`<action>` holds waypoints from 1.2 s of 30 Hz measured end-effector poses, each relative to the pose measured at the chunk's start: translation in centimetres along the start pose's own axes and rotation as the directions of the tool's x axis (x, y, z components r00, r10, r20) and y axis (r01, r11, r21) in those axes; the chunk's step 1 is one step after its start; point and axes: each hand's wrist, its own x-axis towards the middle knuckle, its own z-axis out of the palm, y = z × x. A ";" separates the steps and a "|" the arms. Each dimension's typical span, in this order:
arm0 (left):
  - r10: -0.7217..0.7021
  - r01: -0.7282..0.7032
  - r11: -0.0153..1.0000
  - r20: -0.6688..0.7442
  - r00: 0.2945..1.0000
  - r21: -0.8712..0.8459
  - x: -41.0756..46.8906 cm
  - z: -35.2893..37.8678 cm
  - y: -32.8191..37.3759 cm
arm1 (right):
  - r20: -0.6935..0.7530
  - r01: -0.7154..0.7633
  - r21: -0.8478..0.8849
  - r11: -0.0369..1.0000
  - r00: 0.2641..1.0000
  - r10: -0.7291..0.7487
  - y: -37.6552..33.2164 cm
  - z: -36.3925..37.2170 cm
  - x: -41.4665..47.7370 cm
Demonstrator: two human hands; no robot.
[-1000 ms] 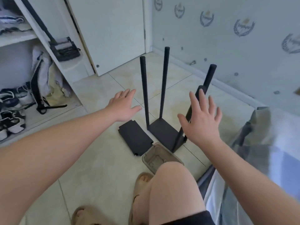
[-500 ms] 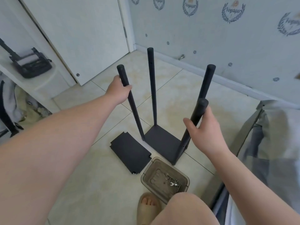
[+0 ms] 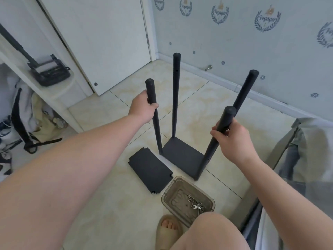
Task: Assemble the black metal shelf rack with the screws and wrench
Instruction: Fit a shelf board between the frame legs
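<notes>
Both open palms have closed: left grip (image 3: 144, 109) clasps the near-left round post (image 3: 156, 130) of the black metal four-post shelf rack (image 3: 182, 154) standing mid-frame on the tiled floor (image 3: 198, 98), right grip (image 3: 232, 139) the near-right post (image 3: 208, 156). Probably repositioning; flat black shelf panel (image 3: 149, 172) waits beside it.

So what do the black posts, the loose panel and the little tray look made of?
The posts look like metal tubes with a matte black coating: thin, straight, no glare. The panel seems the same coated sheet metal, flat with notched corners. The tray looks like smoky clear plastic, see-through at its wall.
</notes>
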 end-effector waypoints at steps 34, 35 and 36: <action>-0.404 0.394 0.900 -0.697 0.593 -0.186 -36.7 -26.9 -25.8 | 0.402 0.347 0.240 0.907 0.815 -0.418 -18.9 30.8 -21.2; -0.414 0.402 0.895 -0.698 0.584 -0.194 -37.1 -26.7 -26.4 | 0.402 0.339 0.243 0.909 0.818 -0.412 -18.8 31.6 -21.5; -0.419 0.411 0.891 -0.702 0.576 -0.194 -37.4 -26.5 -26.8 | 0.402 0.332 0.246 0.911 0.820 -0.407 -18.6 32.3 -21.8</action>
